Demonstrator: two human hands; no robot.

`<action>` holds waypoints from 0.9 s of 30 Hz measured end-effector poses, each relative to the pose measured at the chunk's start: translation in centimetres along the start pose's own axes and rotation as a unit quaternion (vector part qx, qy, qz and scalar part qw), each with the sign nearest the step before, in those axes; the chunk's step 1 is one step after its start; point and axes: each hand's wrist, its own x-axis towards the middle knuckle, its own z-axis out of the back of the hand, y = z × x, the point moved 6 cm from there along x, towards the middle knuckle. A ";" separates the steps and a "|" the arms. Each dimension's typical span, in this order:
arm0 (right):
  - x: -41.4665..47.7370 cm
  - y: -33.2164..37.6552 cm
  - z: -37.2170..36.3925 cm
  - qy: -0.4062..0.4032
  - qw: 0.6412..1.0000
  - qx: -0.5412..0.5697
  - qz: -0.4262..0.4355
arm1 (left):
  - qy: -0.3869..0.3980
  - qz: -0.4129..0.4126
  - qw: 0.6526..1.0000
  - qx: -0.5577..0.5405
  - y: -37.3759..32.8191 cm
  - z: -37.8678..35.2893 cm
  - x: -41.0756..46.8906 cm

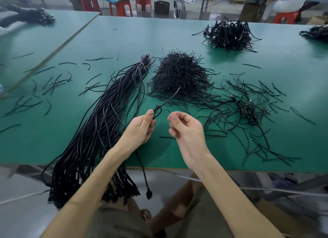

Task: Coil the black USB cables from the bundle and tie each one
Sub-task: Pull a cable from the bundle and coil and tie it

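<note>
Plug (pixel 148 196) dangles by my knees, below the counter (pixel 124 33) edge. My left hand (pixel 140 129) pinches the first small loop of that cable (pixel 141 165); my right hand (pixel 186 131) waits, fingers (pixel 174 117) relaxed and empty. I'd wind even turns, clear of the bundle (pixel 99 117) alongside.

Glossy black plastic-sheathed cables (pixel 99 124) on matt green table (pixel 124 39).
</note>
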 end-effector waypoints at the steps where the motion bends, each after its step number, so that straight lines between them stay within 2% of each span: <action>1: 0.2 -0.2 -0.1 -0.010 0.999 0.031 -0.006 | 0.001 -0.004 1.000 0.002 0.0 -0.1 0.0; 5: 0.3 -1.3 0.5 -0.044 0.995 0.089 -0.015 | 0.014 -0.025 0.999 0.015 -0.2 -0.3 -0.1; 13: 0.1 -1.7 1.1 -0.013 0.992 0.124 0.008 | 0.035 -0.056 0.997 0.046 -0.2 -0.7 -0.1; 23: -0.1 -2.0 0.8 0.029 0.997 0.072 0.018 | 0.027 -0.083 0.992 0.089 0.0 -0.8 -0.1; 27: 0.1 -2.3 0.7 0.021 0.998 0.047 0.019 | 0.028 -0.084 0.993 0.083 -0.1 -0.9 -0.3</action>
